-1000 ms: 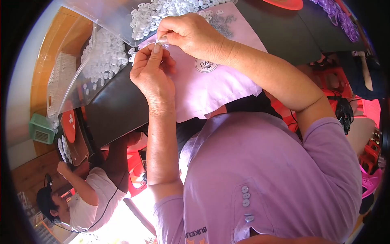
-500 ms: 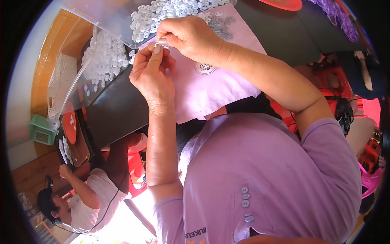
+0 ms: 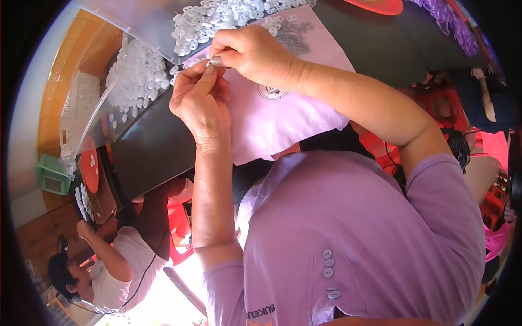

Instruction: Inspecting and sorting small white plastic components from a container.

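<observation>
Over the far left part of a pink cloth [image 3: 293, 122], my two hands meet at the fingertips. My left hand [image 3: 202, 103] pinches a small white plastic piece [image 3: 209, 63] between thumb and forefinger. Against that piece, the thumb and forefinger of my right hand [image 3: 253, 54] are pressed together; whatever they hold is too small to make out. Just beyond lies a heap of white oval pieces with holes [image 3: 215, 22]. Small grey metal-looking parts [image 3: 296, 37] are spread on the cloth to the right of my right hand.
A clear plastic tray [image 3: 128, 24] stands at the far left, near a second heap of white pieces [image 3: 138, 76]. The dark table [image 3: 157, 146] carries a red plate [image 3: 378, 5] and purple strands [image 3: 448, 24] at far right. A co-worker [image 3: 117, 261] sits lower left.
Both hands have shifted slightly, and the white piece shows less between my fingertips. The whole view has moved a little.
</observation>
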The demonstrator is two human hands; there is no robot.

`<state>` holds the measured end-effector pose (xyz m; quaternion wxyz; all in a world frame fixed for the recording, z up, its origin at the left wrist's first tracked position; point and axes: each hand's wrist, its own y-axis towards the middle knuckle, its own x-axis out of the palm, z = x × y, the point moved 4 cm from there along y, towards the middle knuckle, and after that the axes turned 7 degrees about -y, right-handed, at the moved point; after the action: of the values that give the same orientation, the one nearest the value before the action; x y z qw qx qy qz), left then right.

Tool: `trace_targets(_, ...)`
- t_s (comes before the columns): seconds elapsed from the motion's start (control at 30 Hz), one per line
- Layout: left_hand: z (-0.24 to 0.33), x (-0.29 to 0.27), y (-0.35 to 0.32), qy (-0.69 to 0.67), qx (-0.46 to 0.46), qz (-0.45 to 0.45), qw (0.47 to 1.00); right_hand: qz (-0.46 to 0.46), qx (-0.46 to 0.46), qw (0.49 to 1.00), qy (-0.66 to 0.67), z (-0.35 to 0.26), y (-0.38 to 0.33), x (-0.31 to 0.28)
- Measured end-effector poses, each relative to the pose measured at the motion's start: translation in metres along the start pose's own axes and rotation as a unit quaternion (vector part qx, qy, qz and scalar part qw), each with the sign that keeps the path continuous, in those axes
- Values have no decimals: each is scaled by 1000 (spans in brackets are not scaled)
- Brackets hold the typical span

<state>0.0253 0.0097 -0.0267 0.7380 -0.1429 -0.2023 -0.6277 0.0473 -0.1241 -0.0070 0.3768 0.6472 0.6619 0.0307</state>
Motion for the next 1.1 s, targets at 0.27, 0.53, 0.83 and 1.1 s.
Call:
trace_targets(0.27,9,15,-7,14,21,-18,1000,22,9,998,56,3,2,-8)
trace_targets(0.53,3,6,-7,88,30,-7,996,-2,24,1000,14,-1,2,-14)
trace_targets(0.83,4,11,-4,12,-7,-8,1000,-16,39,997,68,-7,1,-8)
trace_targets(1.1,0,3,-2,7,-17,-18,1000,10,16,999,38,-1,5,-5)
